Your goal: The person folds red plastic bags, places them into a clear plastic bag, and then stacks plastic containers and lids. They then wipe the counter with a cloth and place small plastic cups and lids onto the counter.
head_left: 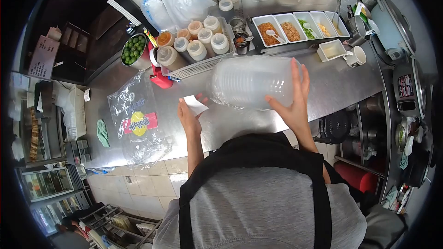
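A small white slip of paper point(195, 105) is pinched in my left hand point(188, 119), over the steel counter. My right hand point(295, 103), thumb and fingers spread, grips the right end of a stack of clear plastic containers point(254, 82). The nested stack lies on its side, its left end wrapped in thin plastic. Left of my left hand, a clear plastic bag point(138, 124) with a pink and yellow print lies flat, its lower end over the counter's front edge.
Behind the stack stands a basket point(203, 67) of squeeze bottles. Farther right are white trays point(270, 31) of toppings with spoons, and a white mug point(355, 56). A bowl of green limes point(134, 50), a red tool point(159, 76) and a green cloth point(102, 133) sit leftward.
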### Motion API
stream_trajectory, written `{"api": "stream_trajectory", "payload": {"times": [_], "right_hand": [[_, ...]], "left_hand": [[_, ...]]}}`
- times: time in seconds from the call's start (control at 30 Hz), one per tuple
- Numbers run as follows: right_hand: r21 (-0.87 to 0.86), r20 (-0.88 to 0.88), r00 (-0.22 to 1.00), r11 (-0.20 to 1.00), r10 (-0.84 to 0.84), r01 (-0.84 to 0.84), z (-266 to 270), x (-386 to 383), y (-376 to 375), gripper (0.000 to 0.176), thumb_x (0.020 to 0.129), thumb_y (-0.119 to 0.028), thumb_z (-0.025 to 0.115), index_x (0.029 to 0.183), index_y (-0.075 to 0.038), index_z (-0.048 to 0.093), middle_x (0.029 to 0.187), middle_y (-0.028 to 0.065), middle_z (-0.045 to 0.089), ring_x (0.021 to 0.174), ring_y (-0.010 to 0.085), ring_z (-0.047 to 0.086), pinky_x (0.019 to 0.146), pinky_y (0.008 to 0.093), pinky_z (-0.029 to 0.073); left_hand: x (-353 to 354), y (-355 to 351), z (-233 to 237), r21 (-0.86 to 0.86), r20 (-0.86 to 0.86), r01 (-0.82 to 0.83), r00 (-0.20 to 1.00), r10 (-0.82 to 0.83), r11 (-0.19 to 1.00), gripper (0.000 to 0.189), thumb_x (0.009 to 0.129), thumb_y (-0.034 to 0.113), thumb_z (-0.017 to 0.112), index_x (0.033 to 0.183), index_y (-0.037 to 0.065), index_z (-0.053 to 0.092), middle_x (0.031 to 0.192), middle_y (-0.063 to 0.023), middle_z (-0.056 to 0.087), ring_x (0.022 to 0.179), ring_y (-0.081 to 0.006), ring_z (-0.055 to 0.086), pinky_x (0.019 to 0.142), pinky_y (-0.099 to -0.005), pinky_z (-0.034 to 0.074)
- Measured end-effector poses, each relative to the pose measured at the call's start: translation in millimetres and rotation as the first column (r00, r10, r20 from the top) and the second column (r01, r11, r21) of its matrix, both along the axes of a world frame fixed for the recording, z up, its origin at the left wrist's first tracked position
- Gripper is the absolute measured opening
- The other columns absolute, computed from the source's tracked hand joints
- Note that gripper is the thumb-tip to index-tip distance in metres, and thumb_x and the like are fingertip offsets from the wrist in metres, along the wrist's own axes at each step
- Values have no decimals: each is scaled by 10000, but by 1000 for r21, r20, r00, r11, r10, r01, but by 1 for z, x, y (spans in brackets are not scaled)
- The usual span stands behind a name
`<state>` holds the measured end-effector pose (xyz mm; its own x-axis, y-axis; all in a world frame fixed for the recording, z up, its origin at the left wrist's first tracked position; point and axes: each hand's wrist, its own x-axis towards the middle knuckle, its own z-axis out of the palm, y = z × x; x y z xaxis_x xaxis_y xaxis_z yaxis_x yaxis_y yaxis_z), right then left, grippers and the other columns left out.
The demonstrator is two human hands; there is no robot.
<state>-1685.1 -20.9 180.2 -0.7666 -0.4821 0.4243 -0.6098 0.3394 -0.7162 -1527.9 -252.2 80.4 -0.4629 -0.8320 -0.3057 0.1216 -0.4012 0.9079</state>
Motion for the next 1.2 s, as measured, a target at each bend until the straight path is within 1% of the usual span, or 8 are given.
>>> {"api": "stream_trajectory", "payload": {"times": [0.17, 0.27, 0.4, 0.87, 1.0, 1.13, 1.17, 1.2], "right_hand": [[-44, 104, 995, 999, 2, 3, -2, -1, 5, 940, 621, -275, 766, 1395, -100, 261, 1329, 314, 208, 1264, 446, 175, 991, 510, 228], [7, 41, 999, 1000, 24, -24, 1, 5, 2, 939, 622, -263, 765, 1394, -92, 258, 1340, 301, 206, 1264, 444, 174, 993, 512, 225], [-37, 78, 996, 998, 48, -45, -1, 4, 5, 942, 620, -252, 765, 1390, -69, 255, 1350, 286, 205, 1279, 426, 165, 1001, 508, 223], [-233, 340, 937, 972, 82, -1, -54, 8, 50, 972, 638, -179, 709, 1422, -79, 144, 1366, 191, 238, 1279, 316, 262, 1023, 439, 277], [-444, 630, 751, 886, 201, 136, -62, 11, 56, 924, 674, -263, 669, 1424, -100, 155, 1339, 171, 317, 1239, 294, 330, 1024, 434, 276], [-514, 836, 409, 785, 366, 347, -107, 23, 76, 807, 740, -379, 611, 1380, -61, 237, 1316, 154, 375, 1207, 282, 381, 1012, 417, 297], [-508, 860, 296, 758, 417, 409, -121, 28, 80, 777, 758, -412, 596, 1358, -39, 273, 1310, 151, 389, 1201, 281, 390, 1008, 410, 306], [-497, 868, 248, 748, 431, 440, -129, 33, 82, 757, 762, -422, 592, 1340, -35, 296, 1301, 148, 403, 1188, 284, 403, 1004, 418, 311]], "left_hand": [[-15, 17, 4, -138, -125, 134, 980, -151, 981, 149, 914, 167, 509, 833, 48, 545, 1279, -128, 444, 1232, -185, 366, 972, -326, 312], [-38, 29, 4, -394, -37, 171, 979, -201, 903, 107, 894, 146, 543, 814, 75, 544, 1094, -78, 547, 1077, -145, 483, 937, -309, 333], [-49, 13, -28, 92, -162, 146, 978, -130, 985, 127, 880, 152, 575, 787, 78, 530, 779, 9, 576, 751, -84, 539, 783, -237, 419], [-56, 28, -2, 200, -234, 364, 919, -316, 910, 231, 917, 282, 507, 957, 60, 560, 850, -30, 602, 748, -102, 583, 649, -243, 485], [-48, 26, 13, 219, -294, 310, 925, -241, 925, 214, 915, 273, 510, 960, 71, 564, 840, -28, 606, 718, -106, 592, 631, -244, 495], [-40, 31, 30, 638, -320, 230, 947, -19, 735, 221, 891, 275, 545, 973, 72, 568, 815, -32, 610, 675, -90, 594, 523, -209, 497], [-25, 15, -5, 588, -774, 704, 633, 22, 399, 225, 872, 238, 566, 1003, 55, 567, 828, -38, 611, 666, -79, 593, 492, -191, 494], [-11, 2, -23, 566, -742, 657, 670, -39, 498, 206, 868, 195, 557, 1023, 58, 563, 830, -37, 614, 680, -82, 592, 507, -190, 494]]}}
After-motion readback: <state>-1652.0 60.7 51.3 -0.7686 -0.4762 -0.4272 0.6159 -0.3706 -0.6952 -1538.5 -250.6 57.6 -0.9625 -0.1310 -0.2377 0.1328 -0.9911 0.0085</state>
